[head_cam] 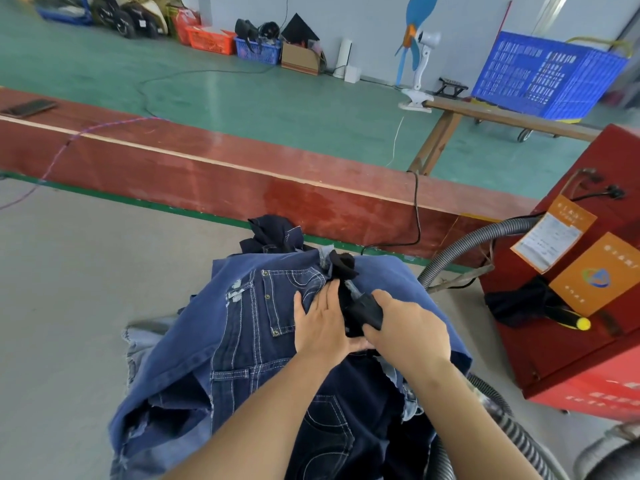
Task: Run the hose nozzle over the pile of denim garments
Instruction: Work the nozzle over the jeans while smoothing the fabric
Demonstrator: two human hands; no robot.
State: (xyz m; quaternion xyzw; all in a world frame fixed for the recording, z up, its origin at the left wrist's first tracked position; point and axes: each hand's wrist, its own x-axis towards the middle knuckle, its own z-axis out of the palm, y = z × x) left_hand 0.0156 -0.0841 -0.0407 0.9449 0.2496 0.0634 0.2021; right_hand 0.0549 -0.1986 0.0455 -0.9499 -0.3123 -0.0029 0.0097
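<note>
A pile of blue denim garments (242, 341) lies on the grey table in front of me. My right hand (408, 327) grips the black hose nozzle (363, 306), whose tip points away from me onto the top of the pile, where a dark scrap of cloth (343, 265) bunches up. Beside the nozzle, my left hand (322, 323) presses flat on the denim with its fingers straight. The grey ribbed hose (460, 247) runs from the red machine round to the right of the pile; part of it is hidden behind my right arm.
The red machine (588, 306) stands close on the right, with orange labels and a yellow-tipped tool on it. A long red board (207, 168) crosses behind the table. Further back are a green floor, a blue crate (547, 74), a fan (415, 46) and baskets.
</note>
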